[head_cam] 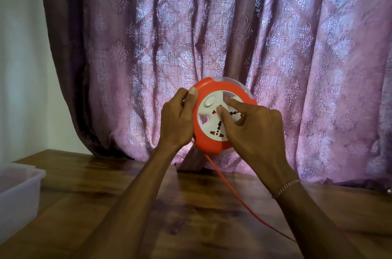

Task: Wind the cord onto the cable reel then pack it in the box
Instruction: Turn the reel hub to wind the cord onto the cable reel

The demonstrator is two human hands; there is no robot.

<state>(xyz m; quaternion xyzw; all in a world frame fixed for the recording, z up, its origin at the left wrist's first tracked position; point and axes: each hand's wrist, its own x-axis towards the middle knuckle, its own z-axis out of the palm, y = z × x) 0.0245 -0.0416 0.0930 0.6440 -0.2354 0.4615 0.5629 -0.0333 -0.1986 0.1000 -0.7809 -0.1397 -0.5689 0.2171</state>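
Cable reel [214,118] held up above bench [169,205], face toward person. Left hand [177,118] grips its left rim; right hand [252,129] fingers press white hub. Cord [235,195] trails down-right; box [19,193] far left.

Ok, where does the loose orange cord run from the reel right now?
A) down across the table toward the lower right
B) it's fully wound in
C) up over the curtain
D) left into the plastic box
A: the cord leaves the bottom of the reel, held up in both hands, and trails down across the table to the lower right, away from the box at the left edge.
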